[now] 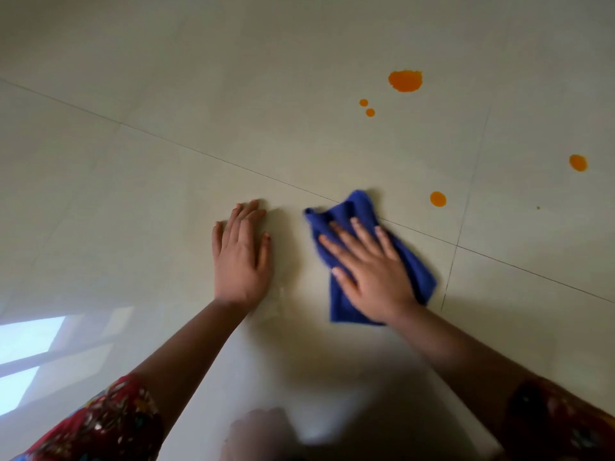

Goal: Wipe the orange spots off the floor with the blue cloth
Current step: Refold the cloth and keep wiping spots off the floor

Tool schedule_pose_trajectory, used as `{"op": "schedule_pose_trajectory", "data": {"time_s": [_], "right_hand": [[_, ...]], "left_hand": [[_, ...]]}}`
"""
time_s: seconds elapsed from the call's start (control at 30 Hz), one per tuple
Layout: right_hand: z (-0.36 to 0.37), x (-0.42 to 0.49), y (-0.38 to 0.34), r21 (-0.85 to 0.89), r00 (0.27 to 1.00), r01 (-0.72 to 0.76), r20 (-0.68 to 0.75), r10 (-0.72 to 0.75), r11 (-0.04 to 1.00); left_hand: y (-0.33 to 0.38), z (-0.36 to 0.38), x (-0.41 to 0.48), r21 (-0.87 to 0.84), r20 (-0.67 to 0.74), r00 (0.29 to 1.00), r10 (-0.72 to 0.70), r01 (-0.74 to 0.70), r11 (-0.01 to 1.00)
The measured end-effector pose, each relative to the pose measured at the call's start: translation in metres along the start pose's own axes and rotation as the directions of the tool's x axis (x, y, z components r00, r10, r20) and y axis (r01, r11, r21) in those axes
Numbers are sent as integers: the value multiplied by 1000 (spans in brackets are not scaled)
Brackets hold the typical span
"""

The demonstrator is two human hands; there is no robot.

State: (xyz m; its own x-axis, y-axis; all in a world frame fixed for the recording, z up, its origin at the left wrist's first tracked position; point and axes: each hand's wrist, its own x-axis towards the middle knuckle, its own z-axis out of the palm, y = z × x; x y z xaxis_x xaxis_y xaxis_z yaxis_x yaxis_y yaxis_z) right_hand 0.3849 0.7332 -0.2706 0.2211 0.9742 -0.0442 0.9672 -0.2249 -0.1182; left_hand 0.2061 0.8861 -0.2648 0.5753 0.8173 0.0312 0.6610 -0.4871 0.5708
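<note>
Pinning the soft blue cloth [350, 207] at its middle under flat, unclenched fingers, which should stop it bunching, the right hand [371, 266] presses it to the floor [159, 201], the left hand [241, 257] lying flat beside the cloth and the orange spots [438, 198] beyond it.

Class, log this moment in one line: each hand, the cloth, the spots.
left hand: flat on floor | right hand: flat, pressing blue cloth | orange spots: five visible, all apart from cloth
</note>
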Motion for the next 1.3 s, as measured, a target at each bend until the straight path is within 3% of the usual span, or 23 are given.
{"op": "schedule_pose_trajectory", "data": {"time_s": [0.07, 0.13, 0.2, 0.27, 0.33, 0.4, 0.43, 0.5, 0.6, 0.67, 0.73, 0.83, 0.9, 1.0, 1.1, 1.17, 1.3], "right_hand": [[-1, 5, 41, -13, 973, -229, -12, 228, 973], [-3, 28, 66, 15, 864, -499, -62, 499, 866], [-3, 54, 63, 43, 802, -590, -78, 592, 806], [-3, 62, 39, 47, 879, -468, -82, 470, 883], [-4, 40, 22, 14, 970, -235, -61, 235, 972], [-4, 6, 27, -10, 995, -95, -26, 94, 995], [-3, -7, 40, -6, 995, -98, -30, 98, 995], [-3, -20, 75, 2, 968, -248, -49, 247, 969], [-6, 1, 117, 10, 816, -573, -78, 572, 819], [-7, 30, 118, 27, 748, -658, -90, 657, 753], [-7, 50, 98, 32, 808, -583, -83, 583, 812], [-6, 35, 80, -29, 971, -238, -15, 238, 971], [-9, 15, 94, -49, 991, -126, 28, 127, 991], [-15, 22, 128, -8, 948, -317, -5, 317, 948], [-18, 70, 142, 28, 794, -606, -38, 607, 795], [-17, 107, 136, 43, 746, -665, 4, 666, 745], [-16, 105, 128, 17, 912, -410, -9, 410, 912]], "left_hand": [[10, 4, 1, 8, 22, 999, 28, -28, 1000], [22, 12, 8, 16, 77, 992, 102, -103, 995], [32, 23, 21, 40, 132, 975, 178, -184, 982], [39, 32, 39, 78, 150, 961, 231, -244, 967], [46, 39, 64, 106, 153, 955, 254, -272, 957], [51, 43, 87, 134, 160, 954, 252, -274, 952], [52, 47, 99, 149, 167, 953, 253, -278, 949], [52, 53, 113, 182, 180, 952, 250, -281, 942], [51, 58, 115, 215, 179, 955, 238, -274, 937], [51, 58, 114, 210, 177, 956, 235, -270, 940], [51, 56, 112, 211, 171, 959, 228, -262, 942], [52, 55, 114, 205, 172, 958, 229, -262, 943], [54, 53, 116, 211, 159, 959, 235, -266, 941], [60, 50, 131, 216, 107, 967, 232, -251, 944], [65, 56, 151, 224, 100, 969, 226, -243, 944], [65, 63, 161, 241, 107, 974, 198, -219, 946], [62, 69, 162, 274, 115, 978, 172, -197, 941]]}}
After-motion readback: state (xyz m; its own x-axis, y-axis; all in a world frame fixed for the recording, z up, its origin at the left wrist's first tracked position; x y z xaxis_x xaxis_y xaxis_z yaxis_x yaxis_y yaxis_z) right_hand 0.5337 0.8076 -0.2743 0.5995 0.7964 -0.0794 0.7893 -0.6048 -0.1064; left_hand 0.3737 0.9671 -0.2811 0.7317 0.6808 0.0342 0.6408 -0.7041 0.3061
